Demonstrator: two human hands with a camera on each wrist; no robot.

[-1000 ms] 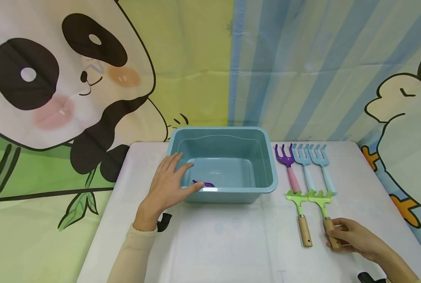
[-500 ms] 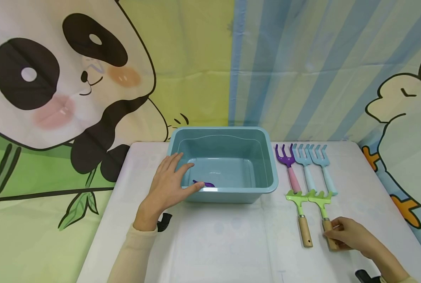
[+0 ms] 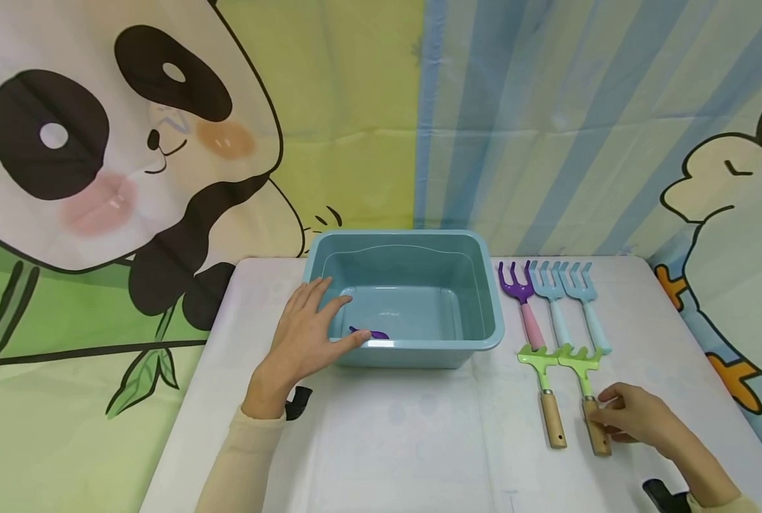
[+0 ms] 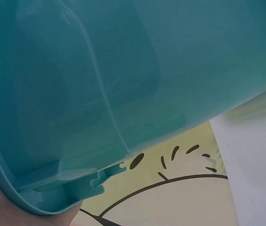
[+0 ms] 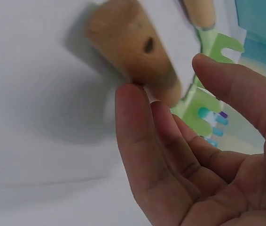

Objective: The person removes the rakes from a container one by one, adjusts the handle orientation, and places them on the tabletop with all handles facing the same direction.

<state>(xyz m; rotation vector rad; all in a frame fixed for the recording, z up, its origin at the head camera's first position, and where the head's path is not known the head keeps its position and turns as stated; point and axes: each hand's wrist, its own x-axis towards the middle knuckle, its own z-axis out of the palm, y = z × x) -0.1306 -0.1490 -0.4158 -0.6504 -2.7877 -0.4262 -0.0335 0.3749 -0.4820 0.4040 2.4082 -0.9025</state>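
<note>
My left hand rests on the near left corner of a blue-green plastic basin, fingers spread along the left rim and thumb on the front rim. Inside the basin, a small purple piece shows just behind the front wall, the rest hidden. At the right, my right hand is beside the wooden handle of a green hand rake lying on the table. In the right wrist view its fingertips are right at the handle, and the thumb stands apart. A second green hand rake lies left of it.
Behind the rakes lie a purple hand fork with a pink handle and two light-blue hand forks. A white cloth covers the table. A printed curtain hangs at the back.
The right hand has loosened from the rake's handle, its fingers shifting slightly up and to the right. The rake's handle end has swung a little left. The left hand has stayed on the basin.
</note>
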